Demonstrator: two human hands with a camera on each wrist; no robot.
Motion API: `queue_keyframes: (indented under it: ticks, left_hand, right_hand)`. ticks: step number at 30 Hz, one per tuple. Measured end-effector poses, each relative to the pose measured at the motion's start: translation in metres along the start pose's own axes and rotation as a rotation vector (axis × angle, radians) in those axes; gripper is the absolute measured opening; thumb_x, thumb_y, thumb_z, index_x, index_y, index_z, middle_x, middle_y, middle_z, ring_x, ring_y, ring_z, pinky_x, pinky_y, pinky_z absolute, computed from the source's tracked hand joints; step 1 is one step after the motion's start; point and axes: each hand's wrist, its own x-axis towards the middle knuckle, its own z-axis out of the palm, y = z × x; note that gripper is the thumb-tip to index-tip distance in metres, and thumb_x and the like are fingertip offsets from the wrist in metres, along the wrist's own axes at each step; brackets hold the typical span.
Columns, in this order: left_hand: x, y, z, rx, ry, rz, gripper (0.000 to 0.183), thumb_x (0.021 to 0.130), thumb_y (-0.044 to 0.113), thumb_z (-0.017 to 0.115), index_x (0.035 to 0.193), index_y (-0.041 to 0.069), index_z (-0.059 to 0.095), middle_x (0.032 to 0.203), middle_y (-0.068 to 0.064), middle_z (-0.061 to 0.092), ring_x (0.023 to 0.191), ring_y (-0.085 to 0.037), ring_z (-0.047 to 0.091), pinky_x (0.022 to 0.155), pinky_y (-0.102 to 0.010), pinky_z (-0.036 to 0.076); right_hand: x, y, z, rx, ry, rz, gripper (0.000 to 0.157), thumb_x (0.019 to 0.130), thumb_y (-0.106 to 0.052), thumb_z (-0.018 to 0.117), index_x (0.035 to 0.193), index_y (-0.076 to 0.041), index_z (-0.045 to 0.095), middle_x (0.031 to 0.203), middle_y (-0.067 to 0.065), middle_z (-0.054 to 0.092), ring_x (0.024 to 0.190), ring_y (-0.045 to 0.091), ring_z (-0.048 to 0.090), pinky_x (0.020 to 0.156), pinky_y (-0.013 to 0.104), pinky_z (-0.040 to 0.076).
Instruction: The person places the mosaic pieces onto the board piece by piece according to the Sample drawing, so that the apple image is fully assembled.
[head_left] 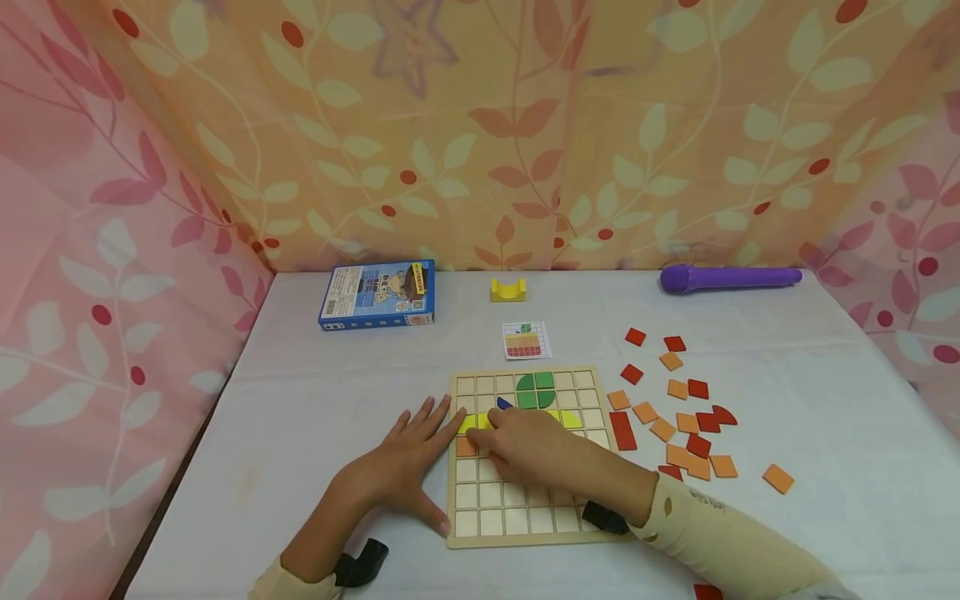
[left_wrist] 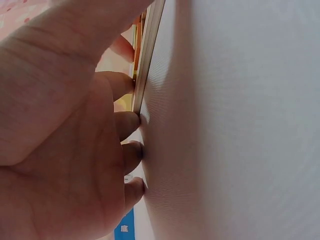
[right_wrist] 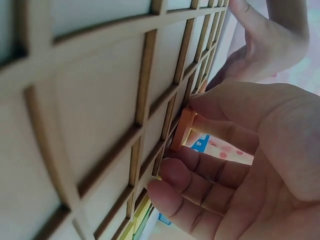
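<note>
A wooden grid board lies in front of me. My left hand rests at its left side with fingers spread, the fingertips and thumb along the edge. Between thumb and finger, my right hand pinches an orange tile tilted on edge close over the cells, which the head view mostly hides behind the hand. One orange tile sits in a cell by the left edge. Above it runs a row of yellow pieces, partly covered by the right hand. Green pieces and a blue piece lie higher up.
A small pattern card lies behind the board. Several loose orange tiles and red tiles are scattered to the right. Along the back are a blue box, a yellow stand and a purple microphone-shaped object.
</note>
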Motion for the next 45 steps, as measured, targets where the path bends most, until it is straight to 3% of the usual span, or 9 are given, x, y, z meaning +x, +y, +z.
queue_keyframes:
  ticks: [8,12,23,30,35,38,42,45]
  left_hand:
    - [-0.001,0.000,-0.001,-0.001,-0.006,-0.002,0.138,0.053,0.067,0.089,0.162,0.018,0.020,0.168,-0.007,0.003,0.152,-0.032,-0.003,0.119,-0.057,0.004]
    - [-0.001,-0.001,-0.001,-0.008,0.000,0.007,0.138,0.053,0.067,0.089,0.162,0.018,0.020,0.168,-0.008,0.005,0.152,-0.032,-0.002,0.119,-0.057,0.004]
    - [0.000,-0.001,0.000,-0.004,0.000,0.022,0.139,0.053,0.067,0.089,0.162,0.017,0.019,0.168,-0.008,0.004,0.152,-0.033,-0.003,0.119,-0.056,0.003]
    - [0.001,-0.002,0.002,0.005,0.006,0.016,0.140,0.052,0.068,0.089,0.162,0.017,0.020,0.168,-0.008,0.004,0.152,-0.032,-0.002,0.119,-0.056,0.004]
    - [0.001,-0.002,0.002,0.012,0.010,0.008,0.141,0.050,0.069,0.089,0.162,0.018,0.019,0.168,-0.008,0.004,0.152,-0.032,-0.002,0.119,-0.056,0.004]
    - [0.001,-0.001,0.002,0.015,0.009,-0.002,0.142,0.049,0.069,0.090,0.162,0.018,0.019,0.168,-0.008,0.003,0.152,-0.032,-0.003,0.119,-0.056,0.004]
    - [0.001,-0.001,0.002,0.021,0.011,-0.007,0.143,0.048,0.068,0.091,0.162,0.018,0.019,0.168,-0.008,0.002,0.152,-0.032,-0.003,0.119,-0.055,0.004]
    - [0.001,0.000,0.002,0.017,0.011,-0.004,0.143,0.049,0.067,0.091,0.162,0.017,0.019,0.168,-0.008,0.002,0.152,-0.032,-0.004,0.119,-0.056,0.004]
  right_hand:
    - [0.004,-0.003,0.006,-0.017,0.087,-0.043,0.016,0.096,-0.017,0.068,0.111,-0.013,0.069,0.088,0.001,0.062,0.069,0.012,0.057,0.056,0.024,0.050]
    - [0.007,-0.006,0.005,-0.015,0.113,-0.035,0.013,0.097,-0.020,0.068,0.105,-0.010,0.068,0.088,0.000,0.063,0.074,0.011,0.059,0.061,0.023,0.053]
    - [0.012,-0.004,0.000,0.111,0.074,0.043,0.007,0.091,-0.017,0.076,0.089,-0.011,0.073,0.077,-0.005,0.059,0.063,0.008,0.052,0.057,0.022,0.046]
    - [0.006,-0.002,0.001,0.044,0.090,0.057,0.009,0.088,-0.009,0.075,0.081,-0.013,0.073,0.073,-0.004,0.060,0.063,0.010,0.057,0.056,0.024,0.049]
    - [-0.006,0.000,-0.005,0.021,0.041,0.056,0.007,0.088,-0.011,0.075,0.082,-0.014,0.075,0.073,-0.005,0.061,0.064,0.009,0.055,0.056,0.023,0.048]
    - [-0.020,0.005,-0.011,0.081,0.004,0.067,0.009,0.088,-0.011,0.075,0.080,-0.014,0.075,0.071,-0.007,0.058,0.063,0.009,0.052,0.056,0.023,0.046]
    - [-0.042,0.024,-0.019,0.161,0.018,0.139,0.012,0.087,-0.007,0.076,0.077,-0.013,0.071,0.071,-0.008,0.053,0.064,0.010,0.048,0.058,0.026,0.044]
    - [-0.059,0.047,-0.023,0.145,0.036,0.224,0.007,0.086,-0.006,0.076,0.083,-0.012,0.074,0.075,-0.007,0.055,0.066,0.011,0.049,0.061,0.026,0.045]
